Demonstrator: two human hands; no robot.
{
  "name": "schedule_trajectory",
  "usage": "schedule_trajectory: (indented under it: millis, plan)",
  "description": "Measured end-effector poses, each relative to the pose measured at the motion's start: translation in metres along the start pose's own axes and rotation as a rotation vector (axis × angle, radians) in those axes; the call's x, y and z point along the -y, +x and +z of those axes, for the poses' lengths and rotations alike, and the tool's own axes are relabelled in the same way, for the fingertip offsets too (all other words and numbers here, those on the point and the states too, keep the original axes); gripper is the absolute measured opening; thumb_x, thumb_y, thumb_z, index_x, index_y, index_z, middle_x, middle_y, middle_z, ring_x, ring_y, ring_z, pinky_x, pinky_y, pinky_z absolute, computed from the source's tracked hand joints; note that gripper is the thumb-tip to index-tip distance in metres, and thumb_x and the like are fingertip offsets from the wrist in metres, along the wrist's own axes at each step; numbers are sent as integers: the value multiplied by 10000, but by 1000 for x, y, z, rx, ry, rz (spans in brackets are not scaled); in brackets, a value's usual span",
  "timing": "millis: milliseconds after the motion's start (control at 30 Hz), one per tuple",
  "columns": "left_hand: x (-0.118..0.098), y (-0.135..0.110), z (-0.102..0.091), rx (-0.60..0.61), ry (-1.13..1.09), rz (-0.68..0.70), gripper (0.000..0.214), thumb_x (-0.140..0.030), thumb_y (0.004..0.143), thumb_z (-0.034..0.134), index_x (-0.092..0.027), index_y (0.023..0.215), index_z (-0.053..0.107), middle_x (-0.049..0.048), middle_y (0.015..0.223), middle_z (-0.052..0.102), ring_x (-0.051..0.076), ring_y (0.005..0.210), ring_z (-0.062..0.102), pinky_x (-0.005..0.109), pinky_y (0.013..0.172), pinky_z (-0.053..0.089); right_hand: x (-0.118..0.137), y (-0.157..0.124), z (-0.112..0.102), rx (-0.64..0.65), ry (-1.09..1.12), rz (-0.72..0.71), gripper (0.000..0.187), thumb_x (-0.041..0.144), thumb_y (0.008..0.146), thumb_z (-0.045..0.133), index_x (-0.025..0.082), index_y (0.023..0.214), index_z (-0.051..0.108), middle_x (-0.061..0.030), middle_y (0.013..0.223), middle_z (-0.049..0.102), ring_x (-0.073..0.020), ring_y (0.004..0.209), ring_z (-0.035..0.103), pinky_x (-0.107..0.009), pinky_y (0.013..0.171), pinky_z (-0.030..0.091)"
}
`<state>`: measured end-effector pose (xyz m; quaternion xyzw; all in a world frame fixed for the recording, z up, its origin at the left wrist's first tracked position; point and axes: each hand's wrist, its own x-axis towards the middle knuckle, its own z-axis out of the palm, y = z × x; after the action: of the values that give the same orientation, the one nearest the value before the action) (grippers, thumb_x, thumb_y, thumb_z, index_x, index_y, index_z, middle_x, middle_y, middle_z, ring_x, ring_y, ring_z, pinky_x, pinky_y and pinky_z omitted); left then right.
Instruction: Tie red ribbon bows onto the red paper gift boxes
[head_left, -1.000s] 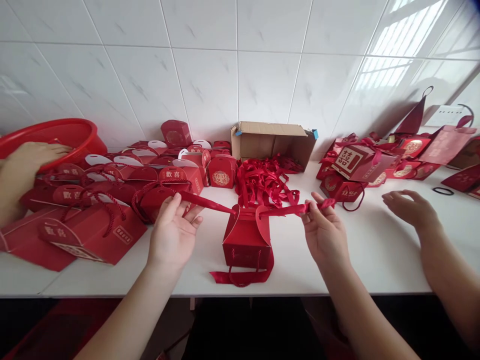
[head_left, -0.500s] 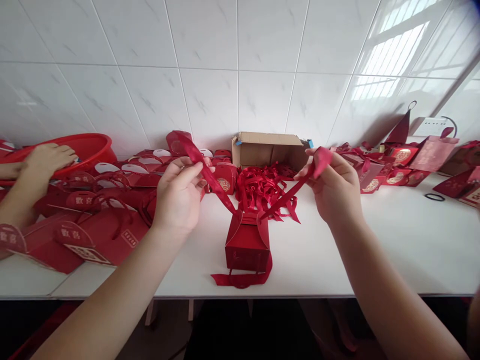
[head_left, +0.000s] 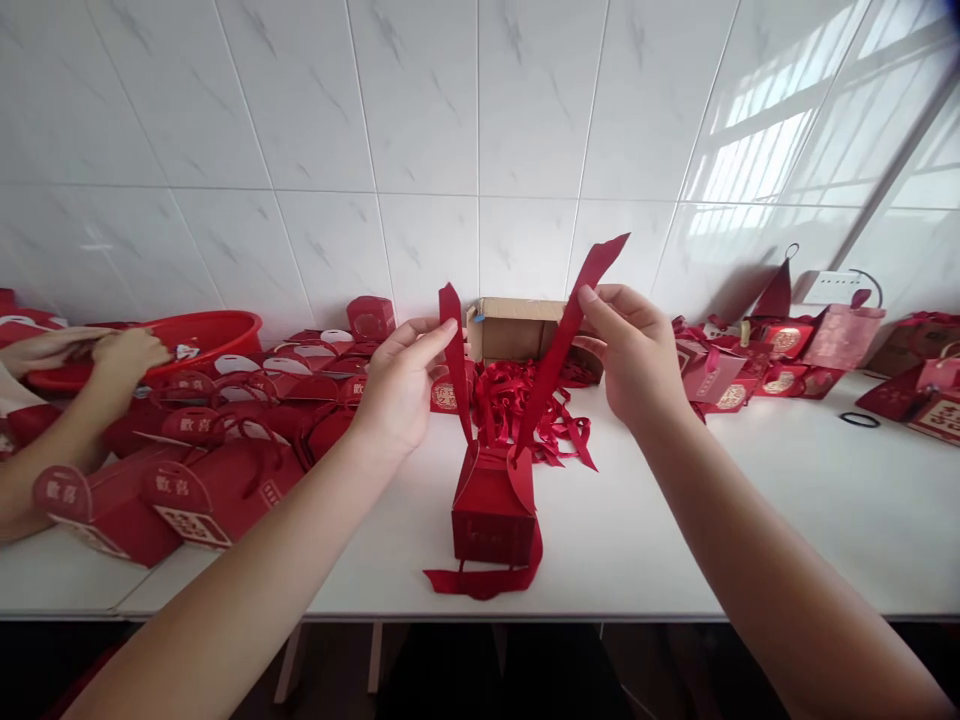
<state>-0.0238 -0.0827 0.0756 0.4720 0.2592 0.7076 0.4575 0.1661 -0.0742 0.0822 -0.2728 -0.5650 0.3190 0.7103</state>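
Observation:
A small red gift box (head_left: 493, 515) stands upright near the table's front edge, with a red ribbon (head_left: 551, 365) rising from both sides of its top. My left hand (head_left: 405, 385) pinches the ribbon's left end between thumb and fingers, above and left of the box. The other end is pinched in my right hand (head_left: 637, 345), higher and to the right, its tip sticking up past the thumb. Another strip of red ribbon (head_left: 484, 582) lies on the table in front of the box. Behind it is a heap of loose red ribbons (head_left: 517, 405).
An open cardboard box (head_left: 517, 325) lies by the tiled wall behind the ribbon heap. Several red gift boxes (head_left: 225, 490) crowd the left. A co-worker's hands (head_left: 131, 355) are at a red basin (head_left: 240, 325). More gift bags (head_left: 844, 330) and a black ring (head_left: 859, 420) are at right.
Both hands have moved closer together, and the ribbon ends now stand more upright. The view has tilted up slightly. At the left, the co-worker's second hand has come into view at the basin.

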Motion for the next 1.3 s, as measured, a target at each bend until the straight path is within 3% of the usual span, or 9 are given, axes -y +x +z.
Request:
schedule_trajectory:
  millis: [233, 467, 967, 1133, 1300]
  plan:
    - [-6, 2, 0, 4, 25, 6, 151, -228, 675, 740, -176, 736, 612, 1, 717, 652, 156, 713, 636, 275, 680, 489, -4, -3, 2, 20, -32, 53, 202, 413, 757, 683, 218, 711, 649, 20, 744, 601, -104, 712, 570, -238, 678, 476]
    - [-15, 6, 0, 42, 23, 64, 174, -238, 683, 742, -182, 768, 601, -1, 716, 657, 169, 710, 649, 260, 592, 483, -5, -6, 1, 47, -19, 82, 180, 398, 744, 702, 218, 737, 689, 1, 787, 642, -119, 747, 590, -256, 702, 490]
    - [-9, 8, 7, 65, 34, 50, 194, -287, 681, 764, -179, 736, 613, -12, 665, 643, 151, 644, 644, 240, 556, 471, -6, -3, 8, 75, 43, 136, 229, 432, 729, 715, 219, 673, 653, 21, 652, 583, -110, 643, 571, -251, 644, 480]
    - [-10, 8, 8, 64, 37, 44, 197, -295, 690, 761, -186, 748, 608, 0, 717, 656, 167, 707, 660, 247, 582, 471, -8, -4, 9, 74, 69, 150, 229, 430, 726, 717, 219, 678, 644, 21, 692, 603, -111, 682, 593, -250, 663, 489]
    - [-14, 7, 12, 136, 55, 51, 161, -269, 729, 733, -181, 760, 601, 3, 733, 657, 160, 660, 659, 277, 624, 487, -8, -2, 13, 124, 147, 181, 238, 396, 724, 729, 190, 683, 617, 18, 674, 618, -103, 594, 599, -261, 614, 503]
